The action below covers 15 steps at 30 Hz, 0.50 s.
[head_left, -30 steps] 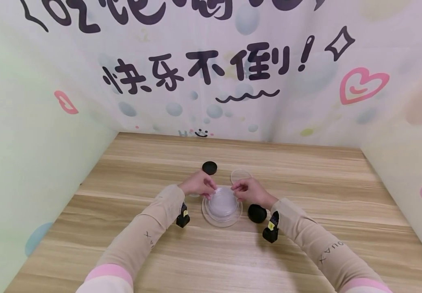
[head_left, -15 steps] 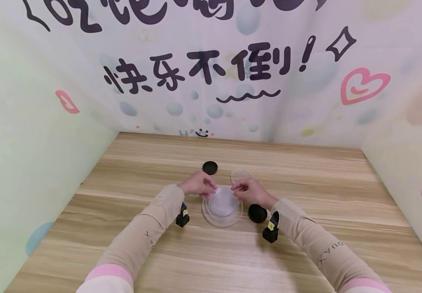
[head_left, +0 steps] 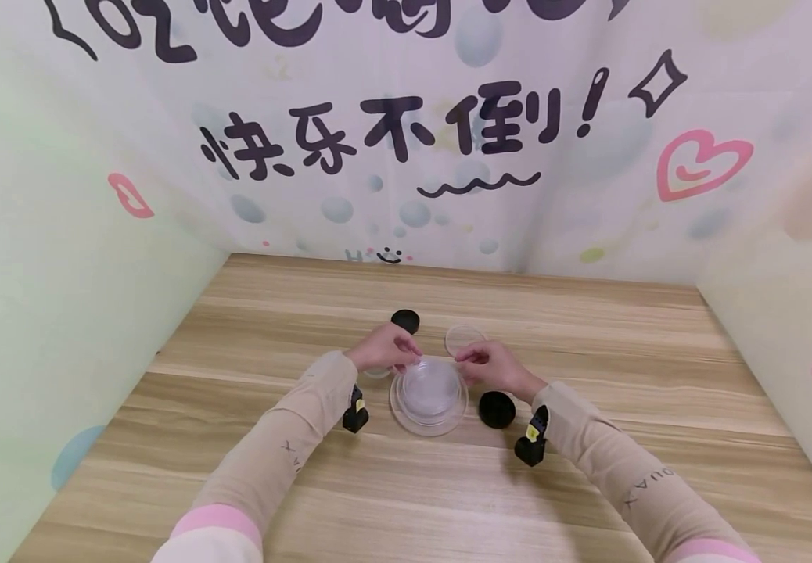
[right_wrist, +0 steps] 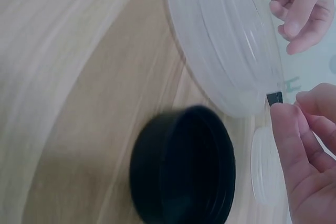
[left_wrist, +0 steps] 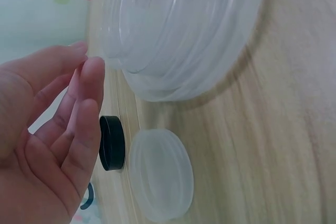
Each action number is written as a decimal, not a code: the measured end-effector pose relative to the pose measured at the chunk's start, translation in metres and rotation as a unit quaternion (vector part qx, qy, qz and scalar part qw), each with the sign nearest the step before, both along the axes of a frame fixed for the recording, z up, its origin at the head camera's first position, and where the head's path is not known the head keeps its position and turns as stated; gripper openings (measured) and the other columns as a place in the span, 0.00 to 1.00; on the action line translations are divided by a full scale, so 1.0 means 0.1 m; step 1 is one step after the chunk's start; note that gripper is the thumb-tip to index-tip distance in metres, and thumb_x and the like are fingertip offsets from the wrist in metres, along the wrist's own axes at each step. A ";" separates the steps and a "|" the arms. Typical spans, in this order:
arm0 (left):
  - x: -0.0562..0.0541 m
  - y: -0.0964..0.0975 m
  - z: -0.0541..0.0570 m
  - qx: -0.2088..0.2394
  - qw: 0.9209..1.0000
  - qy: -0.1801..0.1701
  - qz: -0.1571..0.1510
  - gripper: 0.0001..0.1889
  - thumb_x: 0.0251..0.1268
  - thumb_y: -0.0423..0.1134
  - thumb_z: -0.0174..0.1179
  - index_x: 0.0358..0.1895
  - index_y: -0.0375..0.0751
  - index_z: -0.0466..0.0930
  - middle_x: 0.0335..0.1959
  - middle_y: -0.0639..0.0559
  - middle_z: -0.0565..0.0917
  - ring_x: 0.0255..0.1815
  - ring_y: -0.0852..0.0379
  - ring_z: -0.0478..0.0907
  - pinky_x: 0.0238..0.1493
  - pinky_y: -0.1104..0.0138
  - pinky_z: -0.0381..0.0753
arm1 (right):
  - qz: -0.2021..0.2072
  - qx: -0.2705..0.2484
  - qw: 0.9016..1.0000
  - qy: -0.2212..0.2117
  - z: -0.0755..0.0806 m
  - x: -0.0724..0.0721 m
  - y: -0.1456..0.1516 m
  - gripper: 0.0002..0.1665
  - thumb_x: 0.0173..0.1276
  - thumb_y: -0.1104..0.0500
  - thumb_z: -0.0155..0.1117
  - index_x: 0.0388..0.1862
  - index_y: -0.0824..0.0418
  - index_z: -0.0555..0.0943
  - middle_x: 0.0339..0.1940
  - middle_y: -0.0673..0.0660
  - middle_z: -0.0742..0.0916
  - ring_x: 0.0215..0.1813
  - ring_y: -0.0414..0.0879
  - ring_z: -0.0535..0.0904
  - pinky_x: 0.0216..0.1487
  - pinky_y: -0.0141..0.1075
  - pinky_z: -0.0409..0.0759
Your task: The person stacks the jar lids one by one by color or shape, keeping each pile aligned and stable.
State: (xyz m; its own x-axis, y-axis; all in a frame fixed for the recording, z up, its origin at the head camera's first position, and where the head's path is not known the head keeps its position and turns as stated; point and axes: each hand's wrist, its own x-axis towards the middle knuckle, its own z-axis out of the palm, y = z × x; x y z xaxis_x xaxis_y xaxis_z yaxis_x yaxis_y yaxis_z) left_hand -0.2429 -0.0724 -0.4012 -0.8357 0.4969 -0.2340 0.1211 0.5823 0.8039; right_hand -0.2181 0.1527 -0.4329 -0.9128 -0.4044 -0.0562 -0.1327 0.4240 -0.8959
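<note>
A stack of round clear plastic lids (head_left: pixel 429 428) lies mid-table, smaller ones on a wider one. My left hand (head_left: pixel 385 346) is at the stack's far left rim; in the left wrist view its thumb and index finger (left_wrist: pixel 92 77) meet just beside the rim, with nothing seen between them. Over on the right side, my right hand (head_left: pixel 496 367) hovers with thumb and fingertips close together, a small gap from the stack. In the right wrist view that hand (right_wrist: pixel 310 156) shows nothing held, and the stack (right_wrist: pixel 226 45) sits beyond the fingertips.
A black lid (head_left: pixel 497 410) lies hollow side up right of the stack. Another black lid (head_left: pixel 405 320) is behind the left hand, and a clear lid (head_left: pixel 464 336) behind the right. One frosted lid (left_wrist: pixel 161 176) sits left of the stack. Fabric walls enclose the wooden table (head_left: pixel 406 500).
Both hands have let go of the stack's top lid. The right hand has drawn off to the right, the left slightly up and away from the rim. The stack stays put.
</note>
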 end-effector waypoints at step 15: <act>-0.17 0.19 -0.06 0.005 0.995 0.094 0.035 0.08 0.53 0.31 0.60 0.36 0.32 0.81 0.27 0.48 0.81 0.28 0.59 0.76 0.31 0.72 0.76 | -0.054 -0.005 0.998 0.034 -0.03 -0.13 0.32 0.14 0.59 0.70 0.54 0.43 0.80 0.73 0.31 0.70 0.81 0.26 0.54 0.79 0.29 0.41 0.80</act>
State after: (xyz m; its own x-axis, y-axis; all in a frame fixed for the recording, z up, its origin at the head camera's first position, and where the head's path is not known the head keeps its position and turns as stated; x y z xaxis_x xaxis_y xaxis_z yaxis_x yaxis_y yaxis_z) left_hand -0.2596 -0.0538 -0.4075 -0.8964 0.4381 -0.0669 0.2290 0.5871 0.7764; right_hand -0.2315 0.1844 -0.4361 -0.9528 -0.3032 0.0118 -0.1480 0.4305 -0.8904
